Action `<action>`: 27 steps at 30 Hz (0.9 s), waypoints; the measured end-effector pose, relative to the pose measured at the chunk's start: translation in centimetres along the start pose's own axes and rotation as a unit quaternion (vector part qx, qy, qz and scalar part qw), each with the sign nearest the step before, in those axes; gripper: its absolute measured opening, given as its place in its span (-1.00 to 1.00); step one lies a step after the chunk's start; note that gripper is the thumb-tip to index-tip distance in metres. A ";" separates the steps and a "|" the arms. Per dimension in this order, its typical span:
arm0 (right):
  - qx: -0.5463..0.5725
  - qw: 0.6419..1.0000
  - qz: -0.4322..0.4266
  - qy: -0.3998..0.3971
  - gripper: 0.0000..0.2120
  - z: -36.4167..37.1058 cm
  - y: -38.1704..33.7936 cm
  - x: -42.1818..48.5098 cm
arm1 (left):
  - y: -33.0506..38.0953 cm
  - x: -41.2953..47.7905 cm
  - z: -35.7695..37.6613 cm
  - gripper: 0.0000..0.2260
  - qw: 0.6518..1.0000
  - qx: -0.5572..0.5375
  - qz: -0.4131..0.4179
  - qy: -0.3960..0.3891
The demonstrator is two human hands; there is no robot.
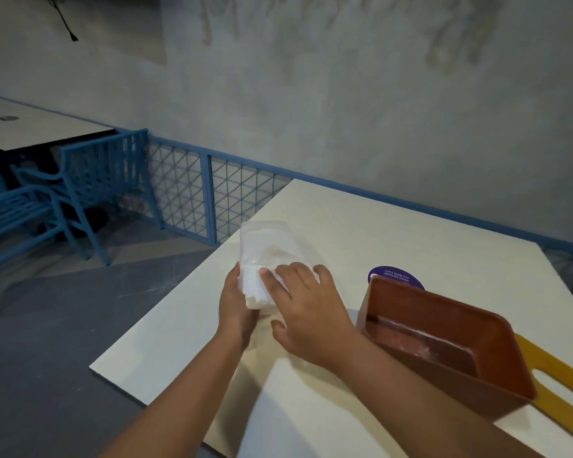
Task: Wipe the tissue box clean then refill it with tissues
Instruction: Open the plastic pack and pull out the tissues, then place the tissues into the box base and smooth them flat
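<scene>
At far left we see a blue chair (63, 200) standing beside a second table (40, 127), and a blue lattice railing (186, 193) runs along the wall behind them. Open grey floor lies between these and the white table (361, 226). That table's left edge runs diagonally from the near corner up to the far one.

The tissue pack (268, 242) (clear wrap, white sheets showing at its near end) lies on the table close to that left edge, its length pointing away from us. The left hand (237, 307) cups the pack's near left side with the thumb along the wrap. Its fingers curl around beneath, so their tips are hidden. The right hand (308, 319) lies over the near end, its fingers (296, 276) spread apart and nearly straight. The forefinger rests on the white sheets and the thumb is low by the tabletop.

Bare tabletop stretches beyond the pack to the far edge. Further right, a round purple sticker (396, 276) is partly hidden by the brown tissue box (444, 345), which stands open-topped, apart from the pack. A yellow lid (563, 385) with a long slot lies at the box's right side and runs out past the frame's right edge.
</scene>
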State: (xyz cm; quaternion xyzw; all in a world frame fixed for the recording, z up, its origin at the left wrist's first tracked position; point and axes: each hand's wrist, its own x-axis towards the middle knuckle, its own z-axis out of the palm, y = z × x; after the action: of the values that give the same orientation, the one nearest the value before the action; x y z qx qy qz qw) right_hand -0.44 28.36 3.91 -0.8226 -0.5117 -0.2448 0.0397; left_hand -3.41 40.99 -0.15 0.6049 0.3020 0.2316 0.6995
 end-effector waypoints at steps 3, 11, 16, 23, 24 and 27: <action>-0.003 0.999 0.031 0.021 -0.51 0.5 -0.1 0.3 | 0.4 -0.4 -0.1 -0.54 0.999 -0.036 -0.032 -0.022; 0.027 0.999 0.042 0.019 -0.30 -0.7 -2.7 -3.5 | -0.4 -0.7 -1.1 -0.48 0.998 0.027 0.017 -0.057; 0.020 0.993 0.092 0.066 -0.57 -2.4 -4.9 -5.7 | -0.8 -0.4 -1.6 -0.64 0.985 0.149 0.048 -0.070; 0.000 0.988 0.116 0.101 -0.67 -4.2 -7.5 -8.3 | -2.1 -0.2 -2.9 -0.46 0.975 0.194 0.047 -0.099; -0.001 0.987 0.122 0.106 -0.68 -4.5 -7.8 -8.5 | -2.0 -0.3 -3.1 -0.45 0.975 0.190 0.044 -0.105; 0.007 0.982 0.147 0.116 -0.66 -5.4 -8.8 -9.2 | -2.2 -0.4 -3.7 -0.51 0.970 0.201 0.051 -0.125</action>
State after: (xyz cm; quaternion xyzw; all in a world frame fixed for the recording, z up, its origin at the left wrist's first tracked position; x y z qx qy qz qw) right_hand -13.22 23.25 2.92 -0.8547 -0.3789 -0.3261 0.1401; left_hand -6.39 43.00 -2.57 0.7720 0.2212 0.1235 0.5829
